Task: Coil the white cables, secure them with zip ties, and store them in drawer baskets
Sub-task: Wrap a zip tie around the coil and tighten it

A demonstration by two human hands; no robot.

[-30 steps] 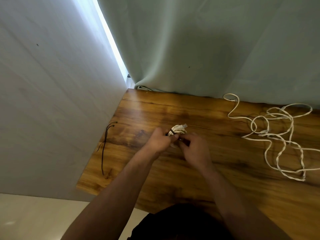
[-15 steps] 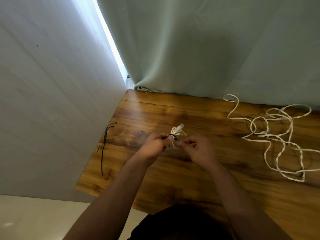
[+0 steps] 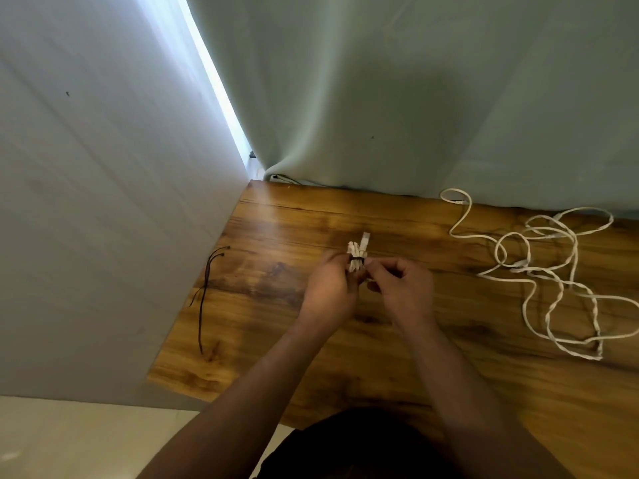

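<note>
A small coiled white cable point(image 3: 358, 252) is held upright above the wooden table point(image 3: 380, 340), with a black zip tie point(image 3: 357, 261) wrapped around its middle. My left hand point(image 3: 330, 290) grips the coil from the left. My right hand point(image 3: 403, 288) pinches at the tie and coil from the right. The lower half of the coil is hidden behind my fingers. A loose, tangled white cable point(image 3: 553, 271) lies spread on the table at the right.
Two or three black zip ties point(image 3: 205, 292) lie near the table's left edge, next to a grey wall point(image 3: 103, 202). A pale green curtain point(image 3: 415, 98) hangs along the table's far edge. Light floor point(image 3: 69, 444) shows at bottom left.
Both hands have lifted a little and turned the coil upright. The black tie now sits tight around the bundle's middle, in plain sight.
</note>
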